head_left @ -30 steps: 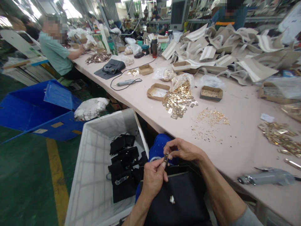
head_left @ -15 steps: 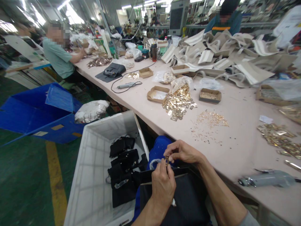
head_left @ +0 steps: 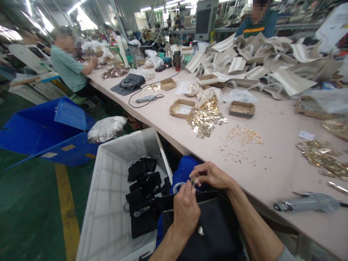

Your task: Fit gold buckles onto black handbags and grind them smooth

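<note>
Between the fingertips of both hands is a small gold metal plate [head_left: 193, 182] with an opening in it. My left hand [head_left: 187, 206] pinches it from below, its fingers curled. From the right, my right hand [head_left: 210, 175] grips its upper side with thumb and fingers. Under my hands a black bag [head_left: 217, 226] lies across my lap, and a small shiny piece [head_left: 200, 231] rests on it. Just above the bag's top edge, the plate is partly covered by my fingers.
A white bin [head_left: 102, 188] with several black bags stands at left. On the table lie gold plates [head_left: 205, 117], scattered small fasteners [head_left: 241, 139] and a grey electric screwdriver [head_left: 310, 203]. Beige bag pieces [head_left: 252, 65] are heaped behind. A co-worker [head_left: 67, 61] sits at far left.
My left hand has shifted slightly left and down, uncovering more of the shiny piece on the bag. The plate stays between both hands. The co-worker opposite has raised their head.
</note>
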Demonstrator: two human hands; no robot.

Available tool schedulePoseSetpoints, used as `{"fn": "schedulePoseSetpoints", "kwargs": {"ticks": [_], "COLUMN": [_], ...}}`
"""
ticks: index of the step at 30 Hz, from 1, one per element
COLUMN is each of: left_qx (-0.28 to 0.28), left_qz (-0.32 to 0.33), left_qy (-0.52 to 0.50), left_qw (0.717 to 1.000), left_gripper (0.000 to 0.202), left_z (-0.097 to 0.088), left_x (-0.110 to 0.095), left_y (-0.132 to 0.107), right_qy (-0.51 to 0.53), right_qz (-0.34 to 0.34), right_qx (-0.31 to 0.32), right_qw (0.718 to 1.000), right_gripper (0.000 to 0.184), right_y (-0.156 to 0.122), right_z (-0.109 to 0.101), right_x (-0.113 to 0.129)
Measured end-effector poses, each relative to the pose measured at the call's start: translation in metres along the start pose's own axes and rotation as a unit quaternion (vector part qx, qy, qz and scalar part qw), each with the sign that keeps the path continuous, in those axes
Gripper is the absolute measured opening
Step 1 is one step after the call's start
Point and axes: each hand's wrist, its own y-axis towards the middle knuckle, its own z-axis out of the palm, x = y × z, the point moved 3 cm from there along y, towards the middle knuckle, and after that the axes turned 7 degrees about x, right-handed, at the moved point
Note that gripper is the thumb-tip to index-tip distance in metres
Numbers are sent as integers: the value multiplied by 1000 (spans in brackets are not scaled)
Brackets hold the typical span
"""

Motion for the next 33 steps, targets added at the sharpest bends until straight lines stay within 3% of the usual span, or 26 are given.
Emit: {"fn": "schedulePoseSetpoints", "kwargs": {"ticks": [4,9,15,24,33], "left_qx": [65,79,112,79,49], "left_qz": [-10,-47,-139,-202,-213], "left_qy": [-112,-177,-225,-340,-312], "left_qw": [992,980,958,915,924], "left_gripper": [38,36,30,24,21], "left_z": [-10,-19,-22,-18,-12], "left_x": [5,4,7,13,13], "left_y": [1,5,8,13,12], "right_qy": [12,18,30,2,-140], "right_qz": [10,16,7,-10,-11], "right_qx": [3,-3,-8,-34,-150], "right_qw": [1000,1000,999,999,979], "right_gripper": [24,25,26,22,13], "right_y": [-3,-3,-5,-6,-8], "right_z": [-2,-1,0,2,15], "right_x": [-5,-7,-8,-17,-6]}}
